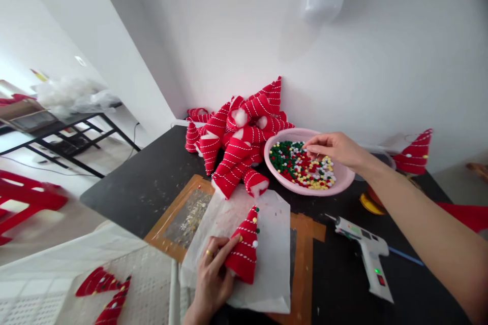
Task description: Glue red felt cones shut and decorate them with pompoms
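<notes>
My left hand (215,269), with a ring on one finger, grips the lower left side of a red fabric cone (244,251) with white stitched stripes. Small green, white and yellow pompoms dot that cone, which lies on a white paper sheet (271,284). Over the pink bowl (272,171) is my right hand (330,146), its fingertips pinched together just above the loose pompoms (301,165). Whatever is between those fingertips is too small to make out. The pompoms are green, red, white and yellow.
Stuffed red cones (236,147) are heaped behind the paper. A glue gun (366,249) with a green light lies at right, near a yellow tape roll (371,204). Another decorated cone (415,155) stands back right. A white basket (148,289) at lower left holds decorated cones (101,282).
</notes>
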A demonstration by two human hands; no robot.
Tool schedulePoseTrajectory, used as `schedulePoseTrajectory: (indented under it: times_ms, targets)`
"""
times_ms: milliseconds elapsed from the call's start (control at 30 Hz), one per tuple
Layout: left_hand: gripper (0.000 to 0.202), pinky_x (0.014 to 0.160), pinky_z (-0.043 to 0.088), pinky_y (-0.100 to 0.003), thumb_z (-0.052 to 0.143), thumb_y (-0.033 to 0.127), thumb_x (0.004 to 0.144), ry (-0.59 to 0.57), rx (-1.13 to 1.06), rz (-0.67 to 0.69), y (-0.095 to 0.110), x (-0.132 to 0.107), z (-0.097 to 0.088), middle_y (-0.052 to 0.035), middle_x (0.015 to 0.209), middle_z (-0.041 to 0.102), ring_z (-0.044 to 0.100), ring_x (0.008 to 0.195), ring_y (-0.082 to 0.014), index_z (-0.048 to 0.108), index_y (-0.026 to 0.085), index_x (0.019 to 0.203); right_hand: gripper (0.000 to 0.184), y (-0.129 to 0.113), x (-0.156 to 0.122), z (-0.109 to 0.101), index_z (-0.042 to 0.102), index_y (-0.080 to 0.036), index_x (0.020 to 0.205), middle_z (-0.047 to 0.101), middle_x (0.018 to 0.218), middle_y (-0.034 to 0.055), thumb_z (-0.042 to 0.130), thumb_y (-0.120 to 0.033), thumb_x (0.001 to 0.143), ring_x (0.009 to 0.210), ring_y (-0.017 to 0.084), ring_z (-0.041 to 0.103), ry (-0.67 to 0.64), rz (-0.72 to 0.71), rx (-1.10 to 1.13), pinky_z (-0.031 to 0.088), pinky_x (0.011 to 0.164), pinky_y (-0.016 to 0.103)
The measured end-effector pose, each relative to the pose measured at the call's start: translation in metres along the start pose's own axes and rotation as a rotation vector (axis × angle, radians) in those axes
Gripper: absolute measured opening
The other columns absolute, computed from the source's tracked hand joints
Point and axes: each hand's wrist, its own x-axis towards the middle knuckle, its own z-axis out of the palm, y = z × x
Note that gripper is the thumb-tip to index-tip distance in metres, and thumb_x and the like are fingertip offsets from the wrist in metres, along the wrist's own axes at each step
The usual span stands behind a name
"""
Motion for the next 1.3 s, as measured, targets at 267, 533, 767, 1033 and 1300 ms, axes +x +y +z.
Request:
schedulePoseTrajectory:
  times_ms: [267, 533, 767, 1033, 1300]
  targets:
    - [0.052, 0.076, 0.056, -0.034, 0.047, 0.008, 0.085, -0.013, -0.029, -0.025, 0.000, -0.001, 0.000, -0.0081, 0.103, 0.061, 0.063, 0.091, -0.0213, 0.063, 0.023, 0.132, 0.032, 0.045, 0.015, -0.014, 0.078, -0.020, 0.089, 0.078, 0.086, 0.0066, 0.073, -0.050, 0.078, 0.075, 0.022, 0.069, -0.014, 0.103, -0.269, 0.055, 0.068, 0.033]
    - [0.053, 0.079, 0.055, -0.035, 0.047, 0.008, 0.085, -0.027, -0.031, -0.032, 0.000, -0.002, 0.001, -0.0079, 0.104, 0.061, 0.062, 0.093, -0.0213, 0.062, 0.024, 0.134, 0.020, 0.088, 0.024, -0.025, 0.078, -0.020, 0.084, 0.080, 0.087, 0.0066, 0.070, -0.038, 0.081, 0.076, 0.023, 0.070, -0.006, 0.167, -0.436, 0.054, 0.069, 0.032]
    - [0.051, 0.078, 0.055, -0.034, 0.047, 0.009, 0.085, -0.031, -0.011, -0.042, 0.000, -0.002, 0.001, -0.0077, 0.104, 0.061, 0.062, 0.093, -0.0208, 0.063, 0.023, 0.132, 0.026, 0.099, 0.028, -0.033, 0.080, -0.019, 0.089, 0.079, 0.082, 0.0056, 0.068, -0.042, 0.084, 0.066, 0.020, 0.067, -0.012, 0.203, -0.542, 0.050, 0.059, 0.029]
    - [0.048, 0.078, 0.057, -0.035, 0.048, 0.012, 0.086, -0.015, 0.002, -0.022, -0.001, -0.001, 0.000, -0.0084, 0.103, 0.064, 0.065, 0.093, -0.0218, 0.066, 0.022, 0.130, 0.018, 0.089, 0.026, -0.030, 0.078, -0.020, 0.090, 0.079, 0.088, 0.0043, 0.066, -0.033, 0.090, 0.075, 0.020, 0.070, -0.038, 0.217, -0.676, 0.051, 0.065, 0.027]
    - [0.046, 0.078, 0.058, -0.033, 0.052, 0.014, 0.088, 0.007, 0.013, 0.014, -0.009, -0.002, 0.002, -0.0072, 0.103, 0.065, 0.066, 0.091, -0.0216, 0.065, 0.025, 0.131, 0.023, 0.084, 0.033, -0.020, 0.067, -0.017, 0.112, 0.071, 0.106, 0.0055, 0.063, -0.036, 0.100, 0.085, 0.018, 0.069, -0.202, 0.332, -0.888, 0.060, 0.077, 0.036]
